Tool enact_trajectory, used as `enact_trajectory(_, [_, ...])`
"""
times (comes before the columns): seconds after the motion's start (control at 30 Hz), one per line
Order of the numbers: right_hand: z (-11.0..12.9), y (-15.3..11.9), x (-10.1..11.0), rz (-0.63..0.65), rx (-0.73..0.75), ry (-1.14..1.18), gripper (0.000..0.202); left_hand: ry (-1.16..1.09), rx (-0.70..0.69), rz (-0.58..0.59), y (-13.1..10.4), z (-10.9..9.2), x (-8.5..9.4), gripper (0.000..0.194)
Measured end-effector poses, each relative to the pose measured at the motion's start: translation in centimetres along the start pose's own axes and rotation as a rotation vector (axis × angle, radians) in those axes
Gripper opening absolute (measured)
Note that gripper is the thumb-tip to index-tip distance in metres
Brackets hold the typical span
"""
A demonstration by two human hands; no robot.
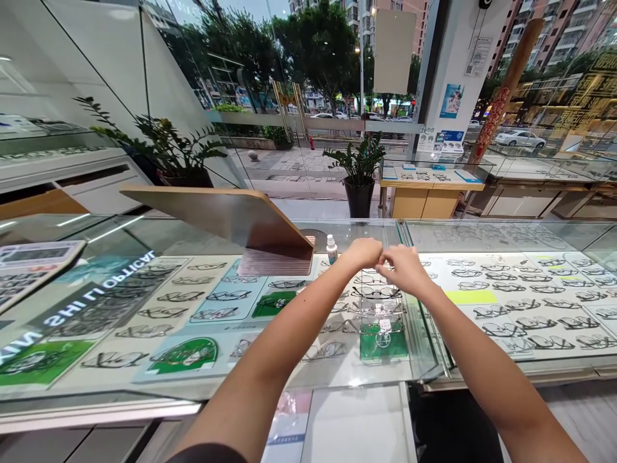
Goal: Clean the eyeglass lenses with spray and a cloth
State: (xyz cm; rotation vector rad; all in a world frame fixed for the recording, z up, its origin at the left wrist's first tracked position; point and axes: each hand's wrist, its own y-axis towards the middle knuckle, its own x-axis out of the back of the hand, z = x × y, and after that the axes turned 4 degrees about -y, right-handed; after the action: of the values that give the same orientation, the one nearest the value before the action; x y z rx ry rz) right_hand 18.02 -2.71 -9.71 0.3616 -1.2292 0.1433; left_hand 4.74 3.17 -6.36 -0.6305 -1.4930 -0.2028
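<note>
Over the far part of the glass counter (351, 379), my left hand (365, 252) and my right hand (403, 266) come together, nearly touching. Both are closed, the right with its thumb and fingers bent inward. Whatever lies between the fingertips is too small or hidden to make out. Just below them, several pairs of eyeglasses (378, 292) stand in a column towards me. A green card (384, 346) with a white emblem shows under the nearest pair. Left of my left hand stands a small white bottle (331, 249).
A tilted panel (226, 218) with a shiny face stands on the counter at left. Many glasses (525, 305) lie in the display case at right. A printed board (36, 263) lies far left. A potted plant (359, 177) stands beyond the counter.
</note>
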Motion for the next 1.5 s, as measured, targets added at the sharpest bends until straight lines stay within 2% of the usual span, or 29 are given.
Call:
enact_trajectory(0.17, [-2.0, 0.2, 1.3, -0.561, -0.100, 0.392, 0.018, -0.029, -0.022, -0.053, -1.0, -0.3, 0.9, 0.027])
enact_trajectory(0.23, [-2.9, 0.3, 2.0, -0.747, -0.113, 0.486, 0.019, -0.043, -0.029, -0.102, -1.9, -0.4, 1.7, 0.026])
enact_trajectory(0.33, [-4.2, 0.3, 3.1, -0.914, -0.142, 0.548, 0.021, -0.073, -0.032, -0.185, -4.0, -0.6, 3.2, 0.024])
enact_trajectory(0.43, [-5.5, 0.3, 3.8, -1.000, -0.160, 0.555, 0.022, -0.140, -0.042, -0.311, -6.9, -0.7, 4.6, 0.021])
enact_trajectory(0.57, [-6.1, 0.9, 3.7, -0.983, -0.157, 0.567, 0.022, -0.259, -0.135, -0.493, -10.9, -0.4, 5.9, 0.014])
enact_trajectory(0.67, [-5.1, 2.3, 4.4, -0.852, -0.138, 0.601, 0.017, -0.466, -0.228, -0.615, -13.0, 0.1, 6.5, 0.013])
enact_trajectory(0.77, [-3.0, 3.5, 7.0, -0.690, 0.010, 0.646, 0.015, -0.724, -0.295, -0.682, -14.0, 0.5, 6.9, 0.014])
enact_trajectory(0.9, [0.2, 2.9, 11.4, -0.593, 0.217, 0.759, 0.020, -1.071, -0.458, -0.772, -13.5, 0.5, 6.9, 0.021])
enact_trajectory(1.0, [2.1, 1.2, 13.1, -0.499, 0.301, 0.815, 0.019, -1.245, -0.536, -0.865, -12.6, 0.2, 6.6, 0.026])
enact_trajectory(1.23, [4.4, -0.9, 12.7, -0.474, 0.353, 0.781, 0.025, -1.436, -0.571, -0.988, -11.5, -0.6, 6.1, 0.038])
enact_trajectory(1.4, [5.0, -1.1, 12.6, -0.551, 0.338, 0.805, 0.022, -1.473, -0.563, -1.019, -11.4, -0.9, 5.9, 0.040])
enact_trajectory(1.5, [5.1, -1.2, 12.6, -0.553, 0.340, 0.807, 0.019, -1.473, -0.566, -1.020, -11.3, -1.0, 5.8, 0.038])
